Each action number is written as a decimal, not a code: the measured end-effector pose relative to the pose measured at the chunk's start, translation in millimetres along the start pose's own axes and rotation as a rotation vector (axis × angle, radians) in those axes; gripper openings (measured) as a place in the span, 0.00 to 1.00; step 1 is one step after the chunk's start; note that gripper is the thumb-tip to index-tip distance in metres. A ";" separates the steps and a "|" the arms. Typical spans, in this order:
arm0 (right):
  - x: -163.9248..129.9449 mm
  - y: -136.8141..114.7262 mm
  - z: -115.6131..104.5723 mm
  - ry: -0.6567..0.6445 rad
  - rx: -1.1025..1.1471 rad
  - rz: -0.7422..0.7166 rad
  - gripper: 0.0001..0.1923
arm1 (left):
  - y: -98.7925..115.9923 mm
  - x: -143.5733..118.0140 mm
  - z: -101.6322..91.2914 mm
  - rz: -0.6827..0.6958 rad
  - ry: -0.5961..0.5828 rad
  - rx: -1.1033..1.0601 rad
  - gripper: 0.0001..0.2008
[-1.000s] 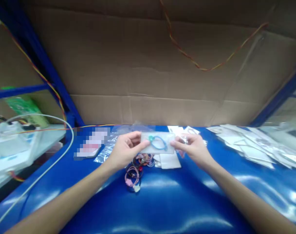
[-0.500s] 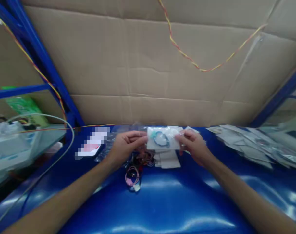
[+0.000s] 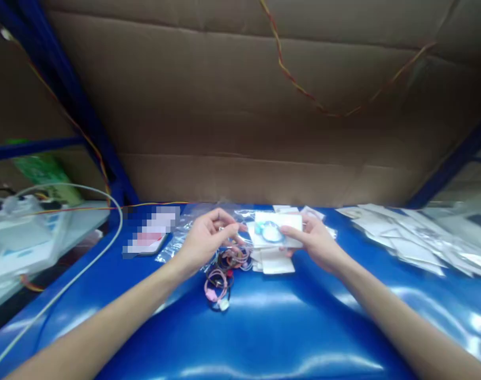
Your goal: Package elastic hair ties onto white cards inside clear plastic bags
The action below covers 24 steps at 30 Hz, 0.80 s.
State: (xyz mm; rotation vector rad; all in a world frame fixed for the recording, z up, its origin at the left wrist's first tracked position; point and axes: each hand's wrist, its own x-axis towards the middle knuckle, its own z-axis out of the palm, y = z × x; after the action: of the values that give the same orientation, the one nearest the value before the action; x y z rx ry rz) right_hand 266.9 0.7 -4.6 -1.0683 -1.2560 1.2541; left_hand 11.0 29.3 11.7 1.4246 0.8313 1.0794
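My right hand [image 3: 309, 235] grips a clear plastic bag [image 3: 294, 221] by its right side, thumb on top. Inside the bag lie a white card [image 3: 260, 217] and a coiled blue cable [image 3: 271, 232]. At the bag's see-through left end is my left hand [image 3: 214, 232], its thumb and fingers closed in a pinch on the film; the fingertips are partly blurred. Just below the hands, a pile of thin cables [image 3: 234, 258] lies on the blue table, with a pink coil [image 3: 217, 285] nearest me. White cards [image 3: 278, 262] lie under the held bag.
Flat clear bags [image 3: 173, 245] lie behind my left hand, beside a phone-like object [image 3: 151, 235], partly pixelated. A spread of white packets [image 3: 406, 237] covers the right side. A grey cable [image 3: 94, 258] loops at the left, near a blue frame post [image 3: 102, 153]. Cardboard [image 3: 240, 116] stands behind.
The bag's card and blue cable have shifted right and tilted slightly. My right thumb now lies over the card, and my left fingers are away from the card's left edge.
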 end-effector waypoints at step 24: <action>-2.9 3.3 2.7 -0.071 0.064 0.058 0.22 | -1.3 1.5 -3.4 0.108 0.016 -0.074 0.13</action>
State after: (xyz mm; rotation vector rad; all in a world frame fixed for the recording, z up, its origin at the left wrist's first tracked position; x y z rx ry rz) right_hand 264.2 -2.2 -7.8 -1.0289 -1.2372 1.3777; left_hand 8.4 32.0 10.5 1.4132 0.7260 1.1927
